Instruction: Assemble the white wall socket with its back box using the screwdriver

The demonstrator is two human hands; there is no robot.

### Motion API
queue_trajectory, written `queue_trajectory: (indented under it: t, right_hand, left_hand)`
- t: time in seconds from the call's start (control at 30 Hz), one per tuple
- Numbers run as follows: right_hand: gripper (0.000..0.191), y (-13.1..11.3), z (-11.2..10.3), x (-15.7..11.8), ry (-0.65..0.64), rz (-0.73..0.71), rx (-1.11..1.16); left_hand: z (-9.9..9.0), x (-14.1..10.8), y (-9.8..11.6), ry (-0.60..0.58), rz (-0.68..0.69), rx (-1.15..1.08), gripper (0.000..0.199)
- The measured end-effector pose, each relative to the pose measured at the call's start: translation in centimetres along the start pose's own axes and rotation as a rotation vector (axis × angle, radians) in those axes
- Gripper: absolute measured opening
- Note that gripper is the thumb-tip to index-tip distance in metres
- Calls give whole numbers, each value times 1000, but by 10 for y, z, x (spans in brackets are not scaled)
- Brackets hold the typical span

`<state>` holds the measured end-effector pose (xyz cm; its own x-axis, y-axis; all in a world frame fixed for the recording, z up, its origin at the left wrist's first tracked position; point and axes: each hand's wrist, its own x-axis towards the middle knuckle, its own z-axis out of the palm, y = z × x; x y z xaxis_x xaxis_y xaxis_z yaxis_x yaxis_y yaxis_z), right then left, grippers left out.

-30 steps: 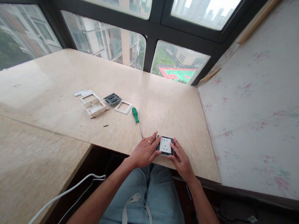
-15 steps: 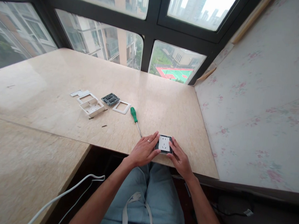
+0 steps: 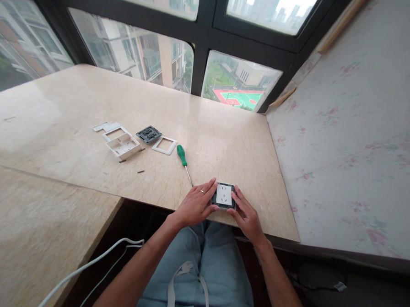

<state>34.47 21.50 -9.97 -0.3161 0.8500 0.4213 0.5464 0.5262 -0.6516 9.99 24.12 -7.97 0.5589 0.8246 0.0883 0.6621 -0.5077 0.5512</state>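
A wall socket [image 3: 224,195] with a white face and a dark surrounding frame lies near the front edge of the stone sill. My left hand [image 3: 198,202] grips its left side, with the thumb at the near corner and the fingers along the far-left edge. On the opposite side, my right hand [image 3: 246,215] holds the socket between thumb and fingers, one fingertip resting by the white face. Just left of the socket lies a screwdriver [image 3: 181,155] with a green handle, its shaft pointing toward my left hand. The socket's underside is hidden.
Left of the screwdriver lie a white square frame [image 3: 164,145], a dark socket back plate [image 3: 148,134], a white open box [image 3: 123,146] and several small screws [image 3: 141,171]. A patterned wall [image 3: 346,147] bounds the right side. A white cable [image 3: 92,260] hangs at lower left.
The view has shifted slightly, so everything appears a little further left and up. Both hands keep the same hold on the socket.
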Motion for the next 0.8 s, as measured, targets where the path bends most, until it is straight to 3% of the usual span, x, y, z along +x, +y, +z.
queue_trajectory:
  t: [0.3,0.53,0.8]
  right_hand:
    - [59,1,-1,0,-21,53,15]
    - [56,1,-1,-2,-47,118,16]
    - [57,6,2,-8,-75,294,255]
  left_hand:
    - [-6,4,1,-12,-45,-146,77]
    - [-10,5,4,-38,-82,-128,77]
    - [-1,1,1,34,-85,-136,76]
